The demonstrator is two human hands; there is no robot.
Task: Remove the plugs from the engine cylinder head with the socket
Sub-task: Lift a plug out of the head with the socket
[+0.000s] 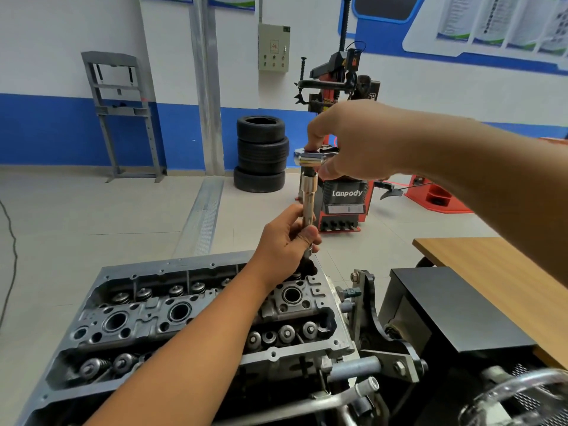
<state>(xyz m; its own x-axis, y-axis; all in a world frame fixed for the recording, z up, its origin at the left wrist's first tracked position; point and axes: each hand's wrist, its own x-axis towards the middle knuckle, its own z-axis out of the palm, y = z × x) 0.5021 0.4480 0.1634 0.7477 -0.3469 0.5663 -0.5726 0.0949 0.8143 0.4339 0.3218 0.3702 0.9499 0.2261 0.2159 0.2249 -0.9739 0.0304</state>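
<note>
The grey cast-metal engine cylinder head [196,315] with its open round plug wells sits below the grip. My left hand [284,241] is curled round the lower part of the long shiny chrome socket [307,201], which stands upright, long axis vertical, bottom end pointing down into the far right well. Above that, my right hand [353,139] pinches the chrome ratchet head [310,158] on top.

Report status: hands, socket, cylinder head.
Left hand grips socket shaft. Right hand holds ratchet head on top. Socket upright, above cylinder head. Nothing in the way.
</note>
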